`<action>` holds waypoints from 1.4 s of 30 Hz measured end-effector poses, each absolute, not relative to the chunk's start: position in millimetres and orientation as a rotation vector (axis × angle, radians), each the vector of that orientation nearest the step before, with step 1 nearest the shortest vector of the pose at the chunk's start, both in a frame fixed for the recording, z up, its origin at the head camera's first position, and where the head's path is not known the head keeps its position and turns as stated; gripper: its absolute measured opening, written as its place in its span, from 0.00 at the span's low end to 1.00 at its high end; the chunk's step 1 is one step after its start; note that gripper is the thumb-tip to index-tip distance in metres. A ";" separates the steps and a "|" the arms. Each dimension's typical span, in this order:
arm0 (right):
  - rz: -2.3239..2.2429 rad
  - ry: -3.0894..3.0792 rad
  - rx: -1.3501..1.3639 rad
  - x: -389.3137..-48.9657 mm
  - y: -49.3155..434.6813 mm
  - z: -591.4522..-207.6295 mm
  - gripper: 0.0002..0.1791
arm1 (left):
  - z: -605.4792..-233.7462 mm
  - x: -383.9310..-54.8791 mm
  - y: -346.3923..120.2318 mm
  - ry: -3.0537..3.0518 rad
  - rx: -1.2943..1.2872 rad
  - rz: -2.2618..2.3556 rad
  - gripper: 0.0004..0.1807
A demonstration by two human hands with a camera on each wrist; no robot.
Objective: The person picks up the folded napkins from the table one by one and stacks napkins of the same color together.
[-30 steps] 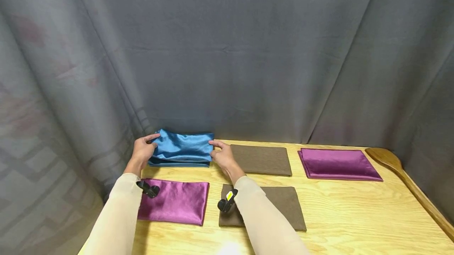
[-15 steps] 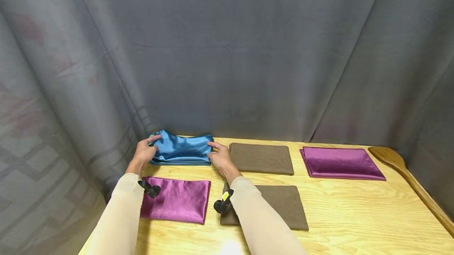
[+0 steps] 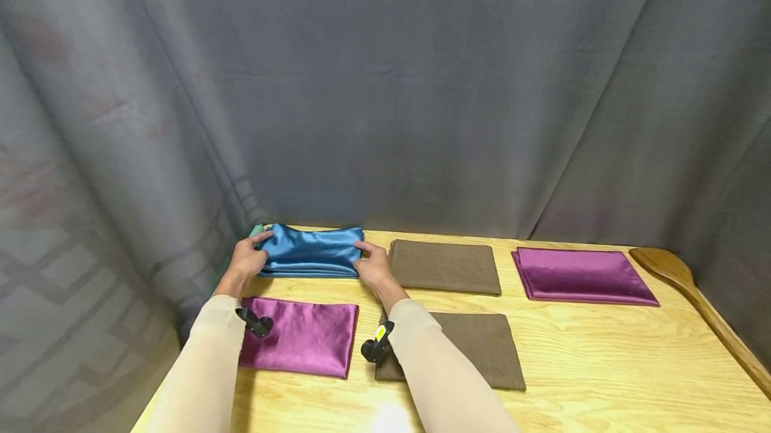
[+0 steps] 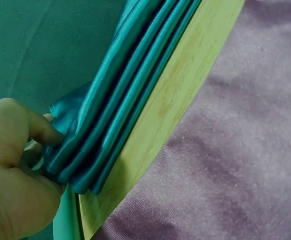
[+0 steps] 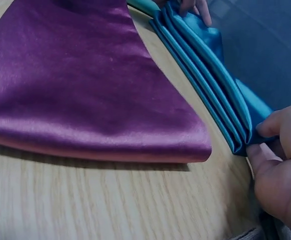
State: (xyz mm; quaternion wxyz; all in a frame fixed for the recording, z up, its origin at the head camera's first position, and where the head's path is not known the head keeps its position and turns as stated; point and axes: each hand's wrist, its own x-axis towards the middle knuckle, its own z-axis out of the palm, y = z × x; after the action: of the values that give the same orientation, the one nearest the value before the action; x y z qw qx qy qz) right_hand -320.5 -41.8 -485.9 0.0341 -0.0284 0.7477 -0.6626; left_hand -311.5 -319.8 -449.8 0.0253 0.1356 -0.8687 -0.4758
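Note:
A shiny blue satin cloth (image 3: 313,249), folded into a narrow stack of layers, lies at the back left against the curtain. At its left end my left hand (image 3: 245,260) pinches the layers between thumb and fingers; the left wrist view shows the folded edges bunched in that grip (image 4: 20,170). My right hand (image 3: 377,268) pinches the opposite end, its thumb on the front fold and a finger behind in the right wrist view. A folded purple satin cloth (image 3: 307,339) lies in front of the blue one, partly under my left forearm.
Two folded brown cloths, one behind (image 3: 446,267) and one in front (image 3: 482,349), lie right of centre, the front one partly hidden by my right sleeve. Farther right are another purple cloth (image 3: 584,276) and a long wooden paddle (image 3: 699,299). Something green (image 4: 65,220) shows beneath my left hand.
The top layer of the blue cloth has settled down over the lower folds, so its front edges line up more evenly. Both hands keep their hold at the ends.

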 end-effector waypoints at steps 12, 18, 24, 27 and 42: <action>-1.974 2.358 -0.037 -317.7 -47.6 -484.3 0.33 | -456.9 -306.2 -319.7 -2.760 0.403 -1.358 0.39; -1.954 2.376 -0.015 -316.0 -48.9 -485.4 0.33 | -459.0 -301.8 -319.3 -2.777 0.435 -1.349 0.38; -1.914 2.404 -0.023 -314.7 -49.6 -481.5 0.32 | -458.3 -303.0 -318.6 -2.786 0.460 -1.373 0.38; -1.907 2.396 -0.020 -313.3 -50.2 -477.4 0.32 | -457.5 -303.4 -318.8 -2.773 0.483 -1.391 0.39; -1.868 2.470 -0.025 -306.8 -40.6 -467.1 0.29 | -449.5 -295.7 -309.2 -2.753 0.378 -1.320 0.39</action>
State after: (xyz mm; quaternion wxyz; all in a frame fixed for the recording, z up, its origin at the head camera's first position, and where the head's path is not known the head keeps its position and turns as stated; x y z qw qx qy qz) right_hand -306.8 -40.6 -467.1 0.0221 -0.0080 0.7974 -0.6030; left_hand -295.7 -309.2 -449.5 0.0325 0.1228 -0.8945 -0.4287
